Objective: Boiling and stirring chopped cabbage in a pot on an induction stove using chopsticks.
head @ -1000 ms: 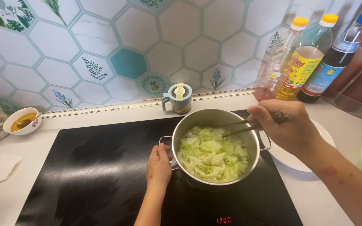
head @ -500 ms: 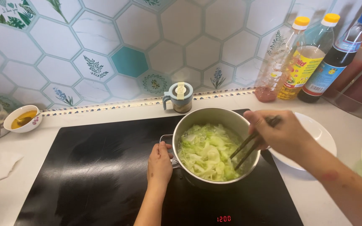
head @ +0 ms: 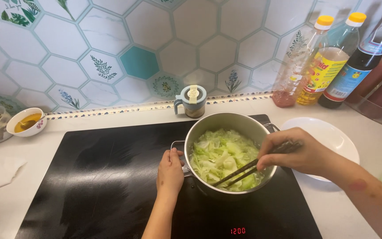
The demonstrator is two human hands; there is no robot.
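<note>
I see my right hand pinching dark chopsticks, their long axis running from 2 o'clock down to 8 o'clock into the cabbage. My left hand is closed on the pot's handle at 9 o'clock. The pot sits on the black cooktop, right of centre.

Wall: pale hexagonal tiles, some with leaf and flower prints, one solid teal tile. White counter below, patterned trim strip along the joint. Black cooktop inset. Lighting bright, even.
</note>
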